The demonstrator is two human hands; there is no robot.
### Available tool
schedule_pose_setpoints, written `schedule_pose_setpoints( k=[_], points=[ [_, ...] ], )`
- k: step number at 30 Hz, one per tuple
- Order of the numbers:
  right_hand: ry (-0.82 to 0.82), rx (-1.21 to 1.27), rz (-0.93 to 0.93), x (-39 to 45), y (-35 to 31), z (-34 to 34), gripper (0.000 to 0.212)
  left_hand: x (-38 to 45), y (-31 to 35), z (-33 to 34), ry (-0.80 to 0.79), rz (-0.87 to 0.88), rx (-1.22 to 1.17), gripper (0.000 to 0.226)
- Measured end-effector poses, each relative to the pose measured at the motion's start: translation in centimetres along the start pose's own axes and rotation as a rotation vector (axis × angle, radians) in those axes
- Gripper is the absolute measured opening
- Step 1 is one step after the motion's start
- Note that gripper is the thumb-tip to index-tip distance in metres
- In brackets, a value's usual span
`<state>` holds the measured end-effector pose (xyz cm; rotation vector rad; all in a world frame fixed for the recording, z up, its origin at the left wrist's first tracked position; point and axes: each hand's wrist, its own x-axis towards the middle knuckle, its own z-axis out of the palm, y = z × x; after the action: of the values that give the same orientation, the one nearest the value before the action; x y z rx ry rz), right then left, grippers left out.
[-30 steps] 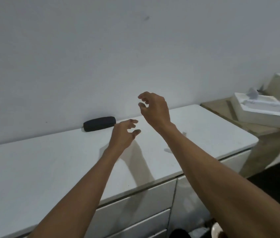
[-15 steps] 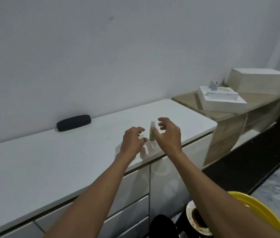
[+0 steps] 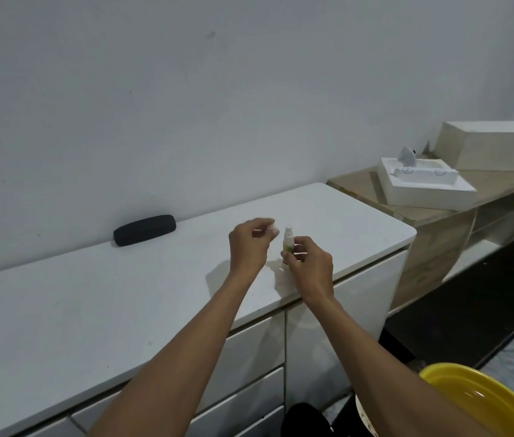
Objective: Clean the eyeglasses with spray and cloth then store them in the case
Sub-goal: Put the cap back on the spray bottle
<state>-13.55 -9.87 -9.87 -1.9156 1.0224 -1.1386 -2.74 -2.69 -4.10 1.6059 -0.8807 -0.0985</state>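
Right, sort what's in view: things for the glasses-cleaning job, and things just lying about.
For the job:
spray bottle, held by the right hand
small white cap, in the left hand fingers
black case, shut, by the wall

Lying about:
white tray on the wooden shelf
white box
yellow basin

No eyeglasses or cloth in view.
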Motion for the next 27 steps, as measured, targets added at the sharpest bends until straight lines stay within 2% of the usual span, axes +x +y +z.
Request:
schedule_pose_setpoints(
  k=[6, 10, 17, 23, 27],
  points=[
    [0.007, 0.028, 0.023, 0.3, 0.4, -0.1, 0.022, 1.0, 2.4, 1.0, -0.076, 0.056, -0.062, 0.021],
    [-0.005, -0.002, 0.004, 0.5, 0.5, -0.1, 0.027, 0.8, 2.2, 1.2, -0.014, 0.069, -0.109, 0.021],
    [-0.014, 0.011, -0.007, 0.5, 0.6, -0.1, 0.025, 0.7, 1.8, 1.4, -0.172, 0.082, -0.013, 0.022],
    [-0.03, 0.041, -0.008, 0.5, 0.7, 0.0, 0.024, 0.7, 1.3, 1.2, -0.206, 0.108, 0.01, 0.019],
    [-0.045, 0.052, -0.009, 0.5, 0.8, -0.3, 0.022, 0.5, 1.4, 1.2, -0.19, 0.086, -0.011, 0.03]
  ],
)
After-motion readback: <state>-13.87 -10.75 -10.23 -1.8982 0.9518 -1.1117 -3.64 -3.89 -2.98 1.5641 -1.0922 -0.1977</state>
